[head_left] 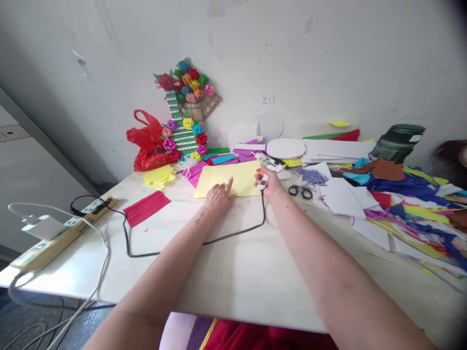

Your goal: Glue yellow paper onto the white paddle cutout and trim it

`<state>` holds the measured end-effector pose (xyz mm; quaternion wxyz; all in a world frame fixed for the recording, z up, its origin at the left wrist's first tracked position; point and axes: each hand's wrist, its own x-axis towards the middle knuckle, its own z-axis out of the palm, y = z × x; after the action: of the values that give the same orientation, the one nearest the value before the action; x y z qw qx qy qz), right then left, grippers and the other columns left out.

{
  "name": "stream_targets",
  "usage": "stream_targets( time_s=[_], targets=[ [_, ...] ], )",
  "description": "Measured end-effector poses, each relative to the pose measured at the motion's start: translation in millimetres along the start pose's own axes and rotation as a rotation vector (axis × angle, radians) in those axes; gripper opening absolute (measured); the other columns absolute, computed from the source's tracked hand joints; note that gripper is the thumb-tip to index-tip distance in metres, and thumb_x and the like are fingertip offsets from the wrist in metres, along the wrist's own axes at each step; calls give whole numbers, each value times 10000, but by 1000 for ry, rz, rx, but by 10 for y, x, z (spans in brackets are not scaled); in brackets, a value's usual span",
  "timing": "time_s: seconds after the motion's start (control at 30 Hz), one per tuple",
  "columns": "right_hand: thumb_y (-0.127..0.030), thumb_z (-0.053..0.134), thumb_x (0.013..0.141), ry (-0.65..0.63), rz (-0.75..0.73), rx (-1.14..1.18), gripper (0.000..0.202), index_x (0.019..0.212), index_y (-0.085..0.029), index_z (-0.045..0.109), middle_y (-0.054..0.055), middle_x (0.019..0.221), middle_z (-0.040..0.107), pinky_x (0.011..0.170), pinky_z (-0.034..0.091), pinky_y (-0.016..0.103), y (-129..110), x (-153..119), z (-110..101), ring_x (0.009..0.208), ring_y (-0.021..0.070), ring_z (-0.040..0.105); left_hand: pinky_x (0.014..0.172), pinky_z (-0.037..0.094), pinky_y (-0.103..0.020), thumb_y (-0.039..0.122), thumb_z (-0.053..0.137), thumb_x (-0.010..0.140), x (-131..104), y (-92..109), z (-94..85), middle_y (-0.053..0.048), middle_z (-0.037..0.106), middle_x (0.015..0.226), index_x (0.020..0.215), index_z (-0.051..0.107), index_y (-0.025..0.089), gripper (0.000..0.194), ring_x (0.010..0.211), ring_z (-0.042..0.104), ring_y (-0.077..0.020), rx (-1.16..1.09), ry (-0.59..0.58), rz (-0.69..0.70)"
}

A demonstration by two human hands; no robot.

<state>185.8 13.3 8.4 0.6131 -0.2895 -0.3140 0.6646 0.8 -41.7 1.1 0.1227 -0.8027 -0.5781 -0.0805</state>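
Note:
My left hand (219,195) lies flat on the near edge of a yellow paper sheet (233,176), fingers spread, pressing it to the white table (233,262). My right hand (270,183) grips a white glue gun (265,171) with an orange trigger at the sheet's right edge. Its black cord (204,241) runs left across the table to a power strip (62,228).
A paper-flower craft (186,112) leans on the wall beside a red plastic bag (151,141). Red crepe paper (146,207) lies on the left, black scissors (300,191) to the right. Piles of coloured paper scraps (408,199) cover the right side. A green container (397,142) stands behind them.

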Motion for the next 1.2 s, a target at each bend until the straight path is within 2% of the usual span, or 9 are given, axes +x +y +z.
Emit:
stream_targets(
  time_s=[0.17, 0.27, 0.37, 0.43, 0.53, 0.7, 0.93, 1.1, 1.2],
  targets=[
    [-362, 610, 677, -3, 10, 1, 232, 667, -167, 485, -39, 473, 493, 361, 342, 194, 22, -26, 38, 315, 38, 346, 833, 352, -309, 464, 280, 844, 0, 57, -42, -87, 594, 1038, 1389, 98, 189, 636, 1000, 511, -229, -7, -26, -69],
    [-343, 609, 673, 4, 15, -4, 216, 666, -164, 490, -36, 464, 496, 362, 345, 198, 19, -25, 49, 315, 44, 354, 856, 337, -306, 503, 273, 834, -63, 81, -61, -93, 563, 1111, 1389, 97, 185, 664, 1008, 512, -221, -41, -7, -114],
    [-344, 610, 668, 9, 22, -8, 216, 662, -165, 489, -37, 462, 497, 358, 340, 198, 13, -22, 48, 315, 46, 355, 916, 289, -314, 535, 275, 824, -133, 115, -79, -93, 523, 1189, 1385, 121, 193, 674, 1104, 454, -219, -48, 23, -119],
    [-353, 610, 669, 5, 20, -4, 223, 660, -166, 488, -39, 461, 496, 356, 338, 197, 10, -23, 41, 313, 44, 349, 927, 272, -346, 532, 275, 828, -163, 143, -91, -90, 549, 1158, 1381, 142, 207, 656, 1120, 441, -229, -30, 23, -144],
    [-345, 607, 673, 5, 16, 7, 213, 661, -169, 487, -39, 462, 496, 361, 344, 197, 8, -24, 22, 314, 44, 349, 911, 272, -386, 519, 293, 829, -182, 178, -100, -80, 593, 1084, 1377, 159, 232, 633, 1024, 505, -245, -4, 28, -181],
    [-331, 604, 680, 16, 12, 21, 199, 663, -171, 488, -36, 464, 503, 361, 350, 197, 11, -17, -5, 315, 42, 345, 887, 285, -394, 446, 292, 850, -163, 174, -84, -65, 602, 1066, 1375, 171, 242, 576, 940, 546, -239, 15, 38, -144],
    [-326, 599, 688, 3, 9, 10, 192, 667, -163, 500, -30, 466, 513, 356, 353, 198, 19, -33, 5, 319, 46, 357, 947, 211, -425, 435, 257, 862, -139, 168, -74, -64, 631, 987, 1378, 160, 245, 559, 893, 570, -222, 24, 38, -130],
    [-304, 582, 702, 2, 15, -1, 176, 654, -155, 502, -26, 454, 510, 345, 347, 199, 17, -48, 45, 310, 48, 362, 999, 99, -438, 520, 271, 831, -193, 182, -86, -79, 605, 1037, 1381, 158, 234, 630, 962, 537, -245, 53, 95, -150],
    [-304, 584, 701, 2, 19, -14, 178, 651, -152, 504, -24, 459, 514, 346, 351, 203, 16, -50, 59, 306, 48, 362, 994, 83, -450, 562, 231, 820, -196, 150, -79, -103, 597, 1038, 1378, 179, 209, 663, 995, 516, -263, 70, 87, -202]
  ],
)
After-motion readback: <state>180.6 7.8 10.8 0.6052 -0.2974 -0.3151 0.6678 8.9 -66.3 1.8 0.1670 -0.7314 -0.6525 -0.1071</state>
